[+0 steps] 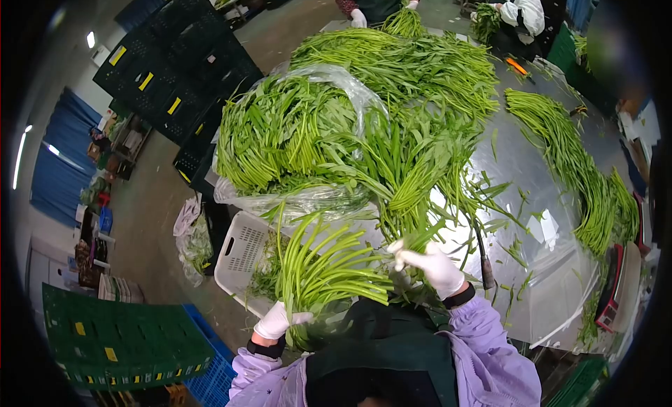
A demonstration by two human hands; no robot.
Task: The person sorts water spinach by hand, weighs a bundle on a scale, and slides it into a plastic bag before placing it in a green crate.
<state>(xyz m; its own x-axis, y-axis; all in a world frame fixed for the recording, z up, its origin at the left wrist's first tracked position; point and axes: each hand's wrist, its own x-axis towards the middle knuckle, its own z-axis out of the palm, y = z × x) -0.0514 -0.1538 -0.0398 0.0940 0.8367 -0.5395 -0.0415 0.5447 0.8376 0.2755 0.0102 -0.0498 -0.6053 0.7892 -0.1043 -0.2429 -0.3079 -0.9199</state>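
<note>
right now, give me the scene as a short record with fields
left hand: white-gloved, gripping a bunch of long green stems
right hand: white-gloved, by loose green leaves, grip unclear
below bunch: white perforated plastic basket
surface: shiny metal table
beyond basket: leafy greens in a clear plastic bag
far side: two people, both handling greens

Green stem bunch, fanned, partly over white basket.

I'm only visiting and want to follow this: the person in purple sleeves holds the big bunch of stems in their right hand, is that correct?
Not quite: the head view shows the left hand holding that bunch of stems; the sleeves are purple.
</note>
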